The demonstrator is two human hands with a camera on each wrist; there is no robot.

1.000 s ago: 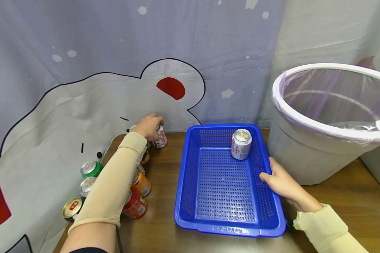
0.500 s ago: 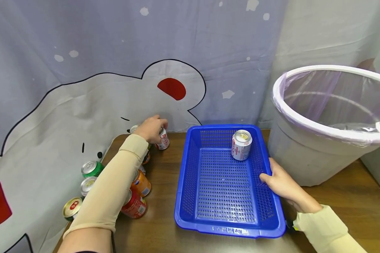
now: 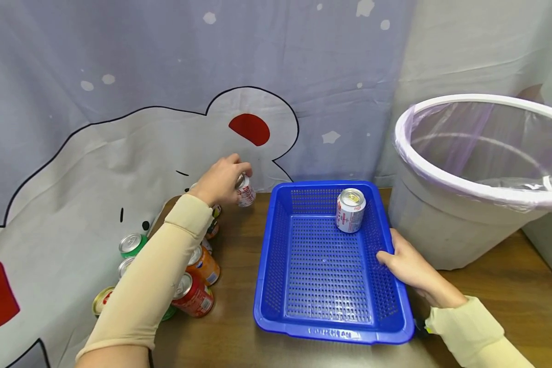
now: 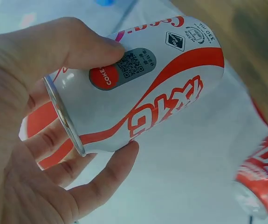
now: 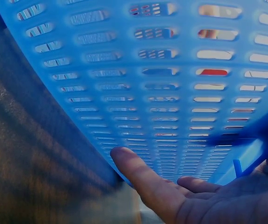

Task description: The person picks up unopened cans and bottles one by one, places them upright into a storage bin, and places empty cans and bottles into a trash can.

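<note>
My left hand (image 3: 218, 181) grips a white and red Coca-Cola can (image 3: 246, 194) near the back edge of the table. In the left wrist view that soda can (image 4: 166, 88) is tilted, thumb on the side with the printed code and fingers around the other. A blue plastic basket (image 3: 336, 335) with a perforated floor lies in the middle. My right hand (image 3: 409, 266) holds its right side, thumb over the rim; fingers (image 5: 140, 175) lie along the outer wall in the right wrist view. Another white can (image 3: 350, 212) stands upright in the basket's back right corner.
Left of the basket stand several cans, among them a red can (image 3: 198, 299), an orange can (image 3: 205, 266) and a green can (image 3: 132, 245), partly behind my left arm. A large lined trash bin (image 3: 441, 225) stands right of the basket. A printed curtain (image 3: 331, 102) hangs behind the table.
My left hand has moved a little right and up, lifting the Coca-Cola can and tilting it. My right hand and the basket hold their place.
</note>
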